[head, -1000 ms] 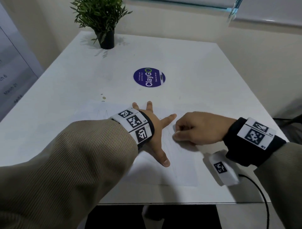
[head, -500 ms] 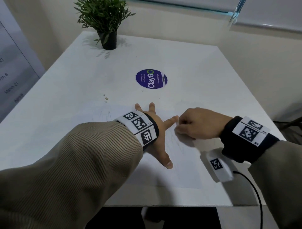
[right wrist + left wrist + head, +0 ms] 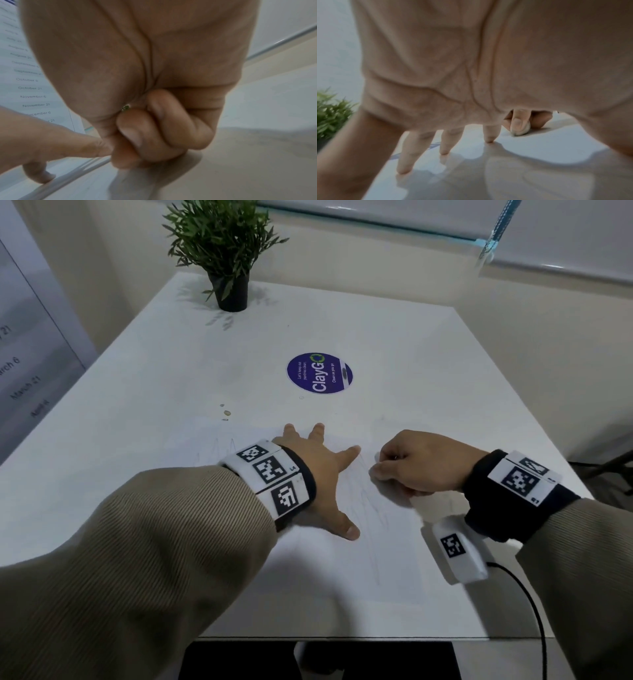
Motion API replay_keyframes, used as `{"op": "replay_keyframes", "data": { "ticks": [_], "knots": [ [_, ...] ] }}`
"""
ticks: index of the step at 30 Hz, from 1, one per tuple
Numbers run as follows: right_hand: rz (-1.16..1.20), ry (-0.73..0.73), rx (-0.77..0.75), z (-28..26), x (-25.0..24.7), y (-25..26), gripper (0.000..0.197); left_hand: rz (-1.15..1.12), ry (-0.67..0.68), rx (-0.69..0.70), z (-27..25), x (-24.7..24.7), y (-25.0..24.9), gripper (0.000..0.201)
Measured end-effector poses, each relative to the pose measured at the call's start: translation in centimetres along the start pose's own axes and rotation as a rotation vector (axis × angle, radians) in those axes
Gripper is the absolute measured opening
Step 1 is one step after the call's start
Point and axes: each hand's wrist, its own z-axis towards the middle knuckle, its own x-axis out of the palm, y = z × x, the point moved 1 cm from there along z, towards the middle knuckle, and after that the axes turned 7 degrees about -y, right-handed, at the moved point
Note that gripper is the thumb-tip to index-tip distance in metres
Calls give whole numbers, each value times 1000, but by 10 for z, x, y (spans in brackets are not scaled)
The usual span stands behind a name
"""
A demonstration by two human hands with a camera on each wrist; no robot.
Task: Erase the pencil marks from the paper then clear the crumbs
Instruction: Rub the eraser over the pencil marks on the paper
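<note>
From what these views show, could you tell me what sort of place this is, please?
Probably an office pantry or break room: the round ClayGo sticker on the white table urges keeping pantries clean, a dated schedule poster hangs alongside, and a small potted plant decorates the table.

White paper (image 3: 394,559) flat on table, faint pencil marks (image 3: 371,505), whitish eraser (image 3: 521,130) atop

Left hand (image 3: 317,470) splayed, right hand (image 3: 419,465) fisted

Thin matt paper (image 3: 394,559) lay under both hands on the smooth, faintly glossy table (image 3: 411,354); ribbed cloth sleeve (image 3: 137,542) behind the left.
</note>
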Motion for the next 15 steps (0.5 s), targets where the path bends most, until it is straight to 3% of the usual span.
{"op": "replay_keyframes", "data": {
  "ticks": [5, 8, 12, 15],
  "knots": [
    [-128, -55, -55, -2, 2, 8, 39, 76, 35, 35, -8, -9, -5, 124],
    [-167, 16, -101, -5, 6, 16, 39, 63, 54, 39, -8, -10, -4, 125],
    [-139, -77, -33, 5, -4, 9, 36, 61, 62, 37, -10, -9, -5, 130],
    [-179, -37, -105, 4, 3, 15, 35, 50, 57, 46, -10, -9, -3, 130]
  ]
}}
